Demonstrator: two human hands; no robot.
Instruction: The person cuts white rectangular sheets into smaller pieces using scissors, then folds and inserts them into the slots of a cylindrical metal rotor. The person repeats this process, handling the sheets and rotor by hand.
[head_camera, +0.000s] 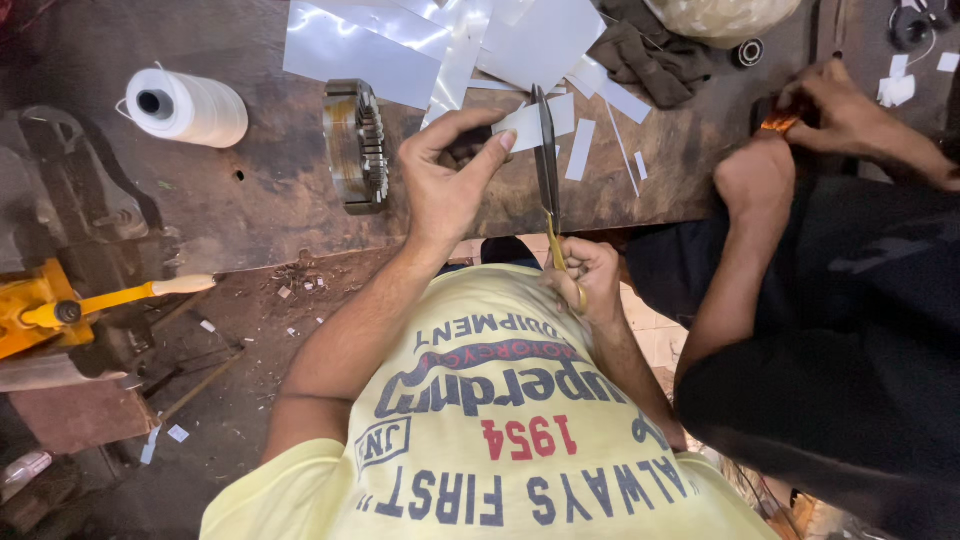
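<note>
Dark, worn wood makes up the workbench (250, 190) below me, scattered with white paper sheets (440, 40) and cut slips. My left hand (445, 180) is raised over the bench edge, thumb and fingers pinched together on a small white paper strip (528, 125). My right hand (585, 280) sits lower, close to my yellow shirt (480, 440), fingers closed through the yellow handles of a pair of scissors (547, 170). I see the dark blades pointing away from me, touching the strip beside my left fingertips; I cannot tell whether the blades are parted.

Just left of my left hand a round metal ring with toothed slots (357, 145) stands on its edge. Well apart, near the far left, a spool of white thread (190, 107) lies on its side. A yellow tool with a pale handle (70, 305) juts out below the bench. On my right another person in dark clothes (830, 330) works with both hands on a small copper-coloured piece (780, 122).
</note>
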